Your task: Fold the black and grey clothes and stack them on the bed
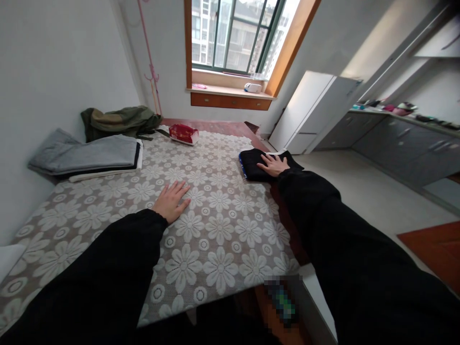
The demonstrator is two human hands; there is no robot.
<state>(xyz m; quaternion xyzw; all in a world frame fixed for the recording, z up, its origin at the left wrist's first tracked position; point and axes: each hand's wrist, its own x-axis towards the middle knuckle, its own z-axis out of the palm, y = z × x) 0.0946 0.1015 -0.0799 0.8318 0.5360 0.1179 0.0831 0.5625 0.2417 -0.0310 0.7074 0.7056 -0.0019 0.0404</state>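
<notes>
Blk cloth (252,167), folded, R hand (275,166) atop, lacy floral tblcloth (220,227)

Daylight's pouring in from the window (235,36) beyond the worktop's (219,225) far edge, kinda washed out on the right. Rest is dimmish; the folded black cloth (252,164) and sleeves (104,268) lose most detail. Wide-angle stretch toward the edges, plus a pixelated patch (283,302) by the worktop's near right corner.

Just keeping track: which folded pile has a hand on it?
The black pile, beneath the right hand; the grey-topped pile has no hand on it.
</notes>
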